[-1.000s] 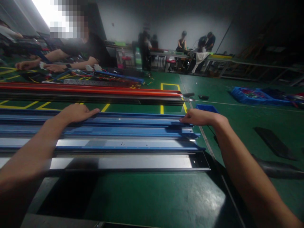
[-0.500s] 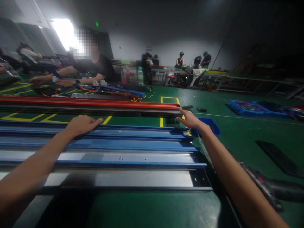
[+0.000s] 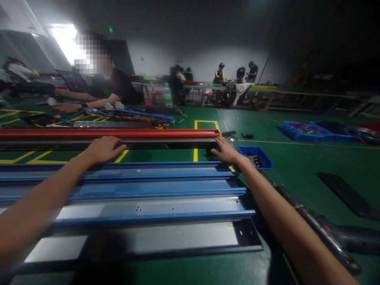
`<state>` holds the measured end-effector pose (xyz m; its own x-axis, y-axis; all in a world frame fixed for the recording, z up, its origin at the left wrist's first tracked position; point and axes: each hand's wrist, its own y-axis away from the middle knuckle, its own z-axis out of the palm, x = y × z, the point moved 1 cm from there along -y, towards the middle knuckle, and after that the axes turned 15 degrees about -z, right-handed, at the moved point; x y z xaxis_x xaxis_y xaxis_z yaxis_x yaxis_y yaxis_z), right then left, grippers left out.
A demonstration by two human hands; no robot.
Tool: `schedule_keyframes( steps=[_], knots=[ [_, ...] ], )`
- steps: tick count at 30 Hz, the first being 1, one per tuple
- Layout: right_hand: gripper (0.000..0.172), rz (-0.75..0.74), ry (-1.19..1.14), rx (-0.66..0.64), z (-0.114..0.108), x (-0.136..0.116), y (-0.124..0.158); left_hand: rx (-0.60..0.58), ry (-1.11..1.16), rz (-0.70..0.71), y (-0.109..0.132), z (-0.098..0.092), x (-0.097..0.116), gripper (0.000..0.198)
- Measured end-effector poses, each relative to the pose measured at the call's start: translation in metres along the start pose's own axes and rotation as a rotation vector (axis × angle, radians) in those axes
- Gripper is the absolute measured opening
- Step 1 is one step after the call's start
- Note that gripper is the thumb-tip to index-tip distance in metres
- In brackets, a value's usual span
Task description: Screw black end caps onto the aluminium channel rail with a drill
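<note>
Two long profiles lie side by side across the far part of the green surface: an orange profile (image 3: 166, 133) and, on its near side, a black-and-silver profile (image 3: 154, 141). My left hand (image 3: 103, 150) reaches over the near edge of the black-and-silver one, thumb stretched out to the right; its fingertips are partly hidden. At the right end of the same profile is my right hand (image 3: 226, 151), fingers extended against the end and thumb apart. Whether either hand bears on it, I cannot tell. Nearer me lie several blue-edged metal channels (image 3: 190, 186) and a black-ended silver channel (image 3: 184, 237).
Right of my right hand sits a blue bin (image 3: 264, 158) with dark parts. A power tool (image 3: 332, 233) and a dark flat piece (image 3: 350, 194) lie farther right. Across from me a person (image 3: 109, 89) sits behind wires and a perforated strip (image 3: 97, 124). Blue trays (image 3: 303, 132) lie beyond.
My left hand has moved forward, from the gap by the blue channels to the black-and-silver profile. My right hand stays at the profile's end. The view has shifted slightly.
</note>
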<state>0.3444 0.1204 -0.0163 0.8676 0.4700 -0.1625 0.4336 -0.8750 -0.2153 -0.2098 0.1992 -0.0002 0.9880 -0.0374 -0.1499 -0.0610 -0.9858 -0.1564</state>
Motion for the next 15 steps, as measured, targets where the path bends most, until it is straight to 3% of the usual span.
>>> schedule_keyframes(
  steps=[6, 10, 15],
  knots=[
    [0.074, 0.043, 0.038, -0.031, 0.007, -0.002, 0.003, -0.067, 0.099, -0.004, -0.015, 0.032, 0.017, 0.094],
    [0.078, 0.052, 0.075, -0.062, 0.006, -0.005, 0.005, -0.108, 0.159, -0.004, -0.013, 0.035, 0.014, 0.084],
    [0.069, 0.045, 0.129, -0.062, 0.0, -0.01, 0.007, -0.104, 0.177, -0.031, -0.008, 0.031, 0.013, 0.075]
  ],
)
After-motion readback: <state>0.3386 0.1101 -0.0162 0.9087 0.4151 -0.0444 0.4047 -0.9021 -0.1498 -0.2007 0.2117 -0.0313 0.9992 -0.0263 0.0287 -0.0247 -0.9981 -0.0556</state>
